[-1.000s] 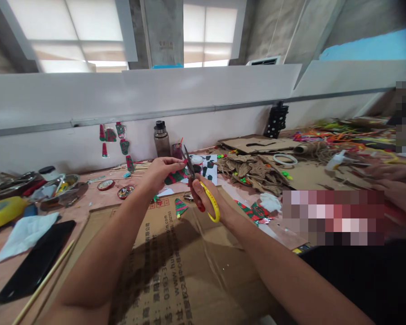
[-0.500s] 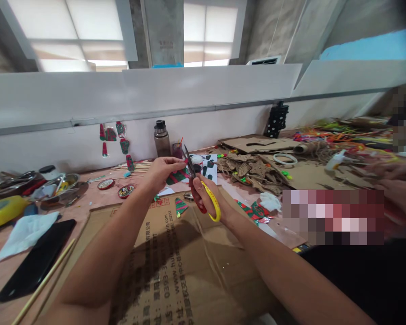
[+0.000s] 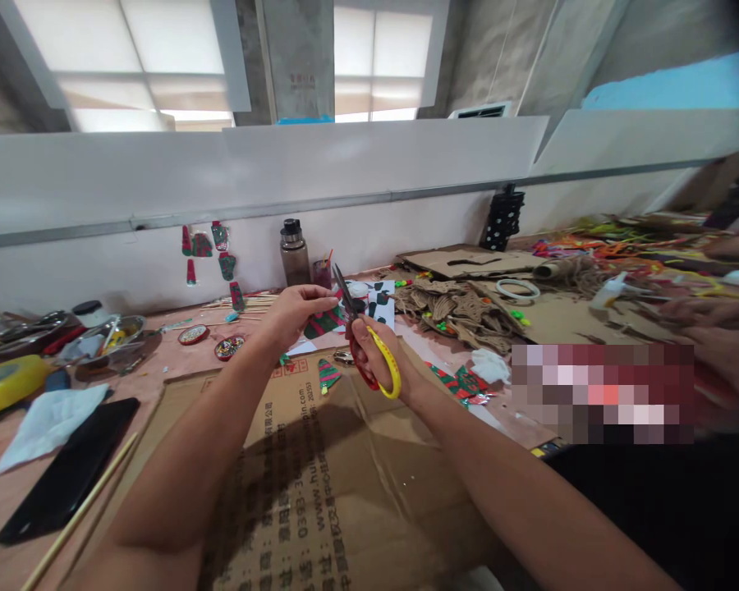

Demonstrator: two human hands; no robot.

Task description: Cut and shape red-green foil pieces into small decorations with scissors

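My right hand (image 3: pixel 378 357) is closed on scissors (image 3: pixel 352 308) with red handles, and a yellow ring-shaped band lies around the handle side by my palm. The blades point up and away. Just left of them, my left hand (image 3: pixel 296 316) pinches a red and green patterned piece (image 3: pixel 324 322) by its upper edge, near the blades. Below both hands, a small green and red striped piece (image 3: pixel 328 375) lies on the cardboard sheet (image 3: pixel 369 484). White paper with dark shapes (image 3: pixel 382 304) is behind the scissors.
Two small dishes of beads (image 3: pixel 229 348), a black phone (image 3: pixel 67 472) and a yellow tape roll (image 3: pixel 9 386) are at left. A bottle (image 3: pixel 294 253) stands at the wall. Brown fabric pieces (image 3: pixel 461 308) lie right of centre. Another person's hand (image 3: pixel 723 361) is at far right.
The scissor blades look closer together than before. My hands have barely moved, and the patterned piece has shifted slightly.
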